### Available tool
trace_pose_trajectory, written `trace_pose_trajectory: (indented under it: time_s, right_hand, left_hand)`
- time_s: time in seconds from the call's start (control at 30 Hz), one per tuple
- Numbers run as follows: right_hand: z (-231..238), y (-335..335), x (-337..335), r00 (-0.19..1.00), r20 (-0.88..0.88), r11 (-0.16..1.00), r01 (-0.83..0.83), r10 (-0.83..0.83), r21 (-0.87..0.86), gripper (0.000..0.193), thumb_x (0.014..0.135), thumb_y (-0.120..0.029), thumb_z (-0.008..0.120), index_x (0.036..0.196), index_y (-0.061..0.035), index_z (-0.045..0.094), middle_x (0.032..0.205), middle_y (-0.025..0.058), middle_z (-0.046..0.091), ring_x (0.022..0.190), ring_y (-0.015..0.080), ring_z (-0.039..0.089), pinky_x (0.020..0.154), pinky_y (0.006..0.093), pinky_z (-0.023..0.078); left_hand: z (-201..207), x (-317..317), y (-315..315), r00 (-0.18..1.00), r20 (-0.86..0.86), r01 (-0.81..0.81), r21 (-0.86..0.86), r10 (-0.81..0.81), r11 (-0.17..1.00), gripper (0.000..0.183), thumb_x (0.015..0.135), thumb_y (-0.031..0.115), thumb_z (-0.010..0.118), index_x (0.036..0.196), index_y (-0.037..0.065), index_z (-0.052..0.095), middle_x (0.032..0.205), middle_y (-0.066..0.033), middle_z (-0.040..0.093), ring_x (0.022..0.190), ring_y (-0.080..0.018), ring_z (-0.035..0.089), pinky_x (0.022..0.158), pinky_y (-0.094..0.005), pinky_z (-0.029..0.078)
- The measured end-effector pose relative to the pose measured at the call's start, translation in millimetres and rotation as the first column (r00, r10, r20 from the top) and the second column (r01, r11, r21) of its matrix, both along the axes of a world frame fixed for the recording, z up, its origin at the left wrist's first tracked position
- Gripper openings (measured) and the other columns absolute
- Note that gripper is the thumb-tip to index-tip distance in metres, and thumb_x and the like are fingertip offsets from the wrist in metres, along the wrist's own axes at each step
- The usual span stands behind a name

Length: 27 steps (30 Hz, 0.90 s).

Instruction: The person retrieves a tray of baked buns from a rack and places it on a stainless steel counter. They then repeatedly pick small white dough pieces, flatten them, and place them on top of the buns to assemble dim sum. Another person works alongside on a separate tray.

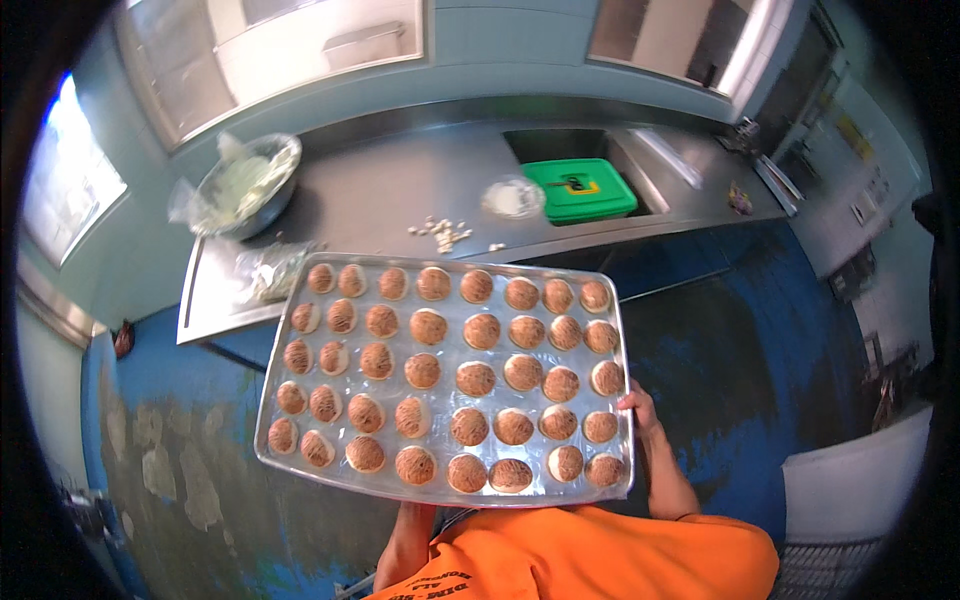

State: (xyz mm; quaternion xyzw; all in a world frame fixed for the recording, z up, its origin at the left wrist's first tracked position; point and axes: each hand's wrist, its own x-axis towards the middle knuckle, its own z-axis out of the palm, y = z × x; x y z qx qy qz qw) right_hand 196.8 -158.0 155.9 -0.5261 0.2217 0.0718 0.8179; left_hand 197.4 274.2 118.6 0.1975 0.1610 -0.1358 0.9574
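Note:
A large metal baking tray [447, 385] is held out in front of me, tilted a little. Rows of small round buns [475, 378] cover it, pale at the base with brown, streaked tops. My right hand [638, 408] grips the tray's right rim, thumb over the edge. My left forearm [405, 545] runs up under the near edge of the tray, which hides the left hand and its fingers. Beyond the far rim, small white dough pieces [440, 234] lie scattered on the steel counter [385, 190].
On the counter's left stands a metal bowl [262, 212] lined with plastic, near a clear plastic bag [270, 270]. A flat white round [513, 197] lies beside a green-lidded box [580, 190], which rests in the sink [650, 185]. The blue floor [740, 330] is worn and stained.

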Motion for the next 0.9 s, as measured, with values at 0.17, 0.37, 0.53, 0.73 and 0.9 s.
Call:
trace_pose_trajectory:
  time_s: [0.17,0.37,0.53,0.73,0.9]
  right_hand:
    - [-48.4,36.5,-65.5,0.975,0.101,0.977,0.186,-0.197,0.104,0.072,0.068,-0.015,0.056,0.138,0.0037,0.050,0.121,0.0179,0.065,0.107,0.0293,0.066,0.098,0.0417,0.054]
    - [-59.2,72.9,-109.3,0.891,0.095,0.895,0.437,-0.444,0.089,0.071,0.071,-0.014,0.056,0.139,0.0039,0.048,0.126,0.0174,0.062,0.112,0.0294,0.064,0.100,0.0420,0.053]
    - [-45.1,-29.4,-31.0,0.858,0.175,0.874,0.466,-0.484,0.135,0.074,0.071,-0.013,0.060,0.142,0.0027,0.044,0.128,0.0156,0.060,0.116,0.0301,0.062,0.103,0.0439,0.051]
    - [-31.1,-172.8,84.4,0.802,0.197,0.821,0.519,-0.564,0.240,0.077,0.072,-0.008,0.060,0.146,-0.0022,0.039,0.134,0.0133,0.054,0.123,0.0289,0.057,0.106,0.0459,0.049]
    - [-24.9,-190.2,159.5,0.783,0.239,0.815,0.519,-0.574,0.256,0.078,0.074,-0.006,0.061,0.148,-0.0036,0.036,0.136,0.0117,0.053,0.124,0.0279,0.057,0.107,0.0450,0.050]
  left_hand:
    - [-23.7,55.4,0.1,0.971,0.103,0.226,-0.093,-0.217,0.970,0.061,0.101,0.049,0.044,0.146,0.008,0.047,0.147,-0.0151,0.052,0.133,-0.0357,0.051,0.114,-0.0569,0.039]
    - [-26.5,111.2,-21.7,0.897,0.194,0.433,-0.210,-0.396,0.877,0.061,0.101,0.049,0.044,0.146,0.008,0.047,0.147,-0.0153,0.052,0.133,-0.0358,0.051,0.114,-0.0571,0.039]
    - [-37.1,208.0,-173.1,0.885,0.229,0.460,-0.301,-0.405,0.835,0.061,0.101,0.050,0.043,0.146,0.008,0.047,0.148,-0.0155,0.052,0.134,-0.0359,0.051,0.115,-0.0572,0.039]
    - [-70.5,354.9,-388.1,0.933,0.115,0.358,-0.209,-0.341,0.910,0.059,0.101,0.049,0.042,0.143,0.008,0.050,0.142,-0.0173,0.056,0.129,-0.0379,0.054,0.111,-0.0573,0.042]
    - [-86.9,432.7,-430.8,0.948,-0.046,0.306,-0.133,-0.314,0.943,0.054,0.101,0.048,0.042,0.136,0.008,0.055,0.134,-0.0167,0.061,0.121,-0.0379,0.060,0.107,-0.0565,0.046]
